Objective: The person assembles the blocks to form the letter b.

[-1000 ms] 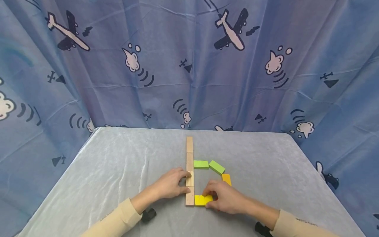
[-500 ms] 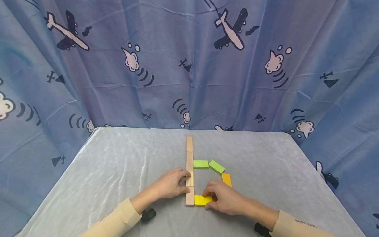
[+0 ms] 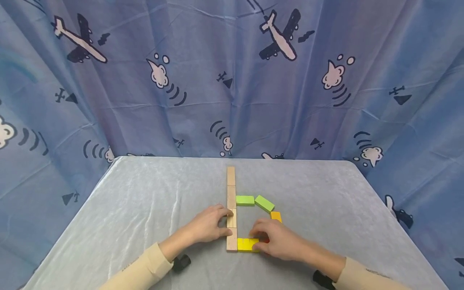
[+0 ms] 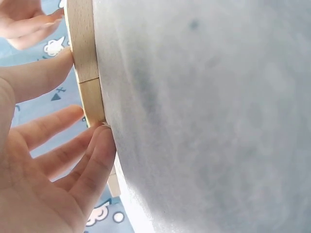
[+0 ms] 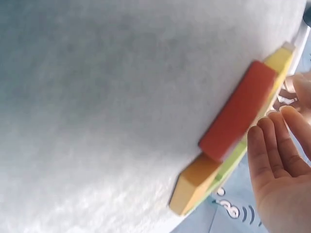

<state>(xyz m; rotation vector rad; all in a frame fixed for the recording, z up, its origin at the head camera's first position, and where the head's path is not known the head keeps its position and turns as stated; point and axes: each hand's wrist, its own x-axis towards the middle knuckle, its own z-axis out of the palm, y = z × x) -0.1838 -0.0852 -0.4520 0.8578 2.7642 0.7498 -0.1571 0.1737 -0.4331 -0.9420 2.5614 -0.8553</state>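
Observation:
Several plain wooden blocks (image 3: 231,196) lie end to end in a straight row. My left hand (image 3: 204,225) is at the row's left side, its thumb and fingertips touching the nearer blocks. A yellow block (image 3: 245,244) extends right from the row's near end. Over its right end hovers my right hand (image 3: 284,241), fingers loosely extended. Beneath that hand, mostly hidden in the head view, is a red block (image 5: 238,111); the right wrist view shows it slanted between yellow and orange, the fingers beside it, not curled round it.
Two green blocks (image 3: 245,200) and an orange block (image 3: 276,216) curve round to the right of the row. A grey-white cloth covers the table (image 3: 145,193). Behind hangs a blue curtain (image 3: 203,80) printed with planes.
My right hand has shifted slightly right and up, its thumb lifting away from the near edge of the yellow block. The left hand stays on the wooden blocks.

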